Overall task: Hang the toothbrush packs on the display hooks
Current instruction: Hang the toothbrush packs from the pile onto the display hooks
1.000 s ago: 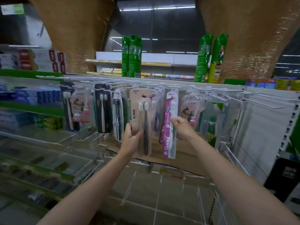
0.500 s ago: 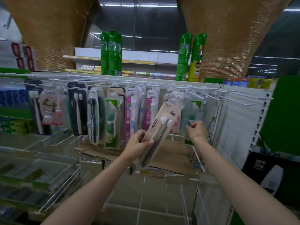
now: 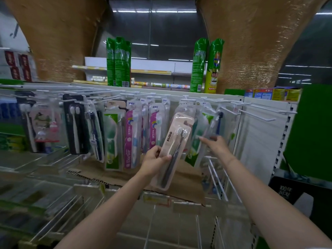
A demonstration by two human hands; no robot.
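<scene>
Head view: left fingers (image 3: pixel 162 156) clasp tilted beige toothbrush pack (image 3: pixel 175 150); right fingers (image 3: pixel 206 141) outstretched.

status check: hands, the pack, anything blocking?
Left hand gripping beige toothbrush pack, tilted, not on a hook. Right hand open, reaching at hanging packs. Bare hooks free to the right.

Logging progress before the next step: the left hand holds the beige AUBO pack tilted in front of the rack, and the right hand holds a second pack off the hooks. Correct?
Not quite. In the head view the left hand does hold the tilted beige AUBO pack, but the right hand holds no second pack; it reaches with fingers extended toward the hanging packs on the rack.
</scene>
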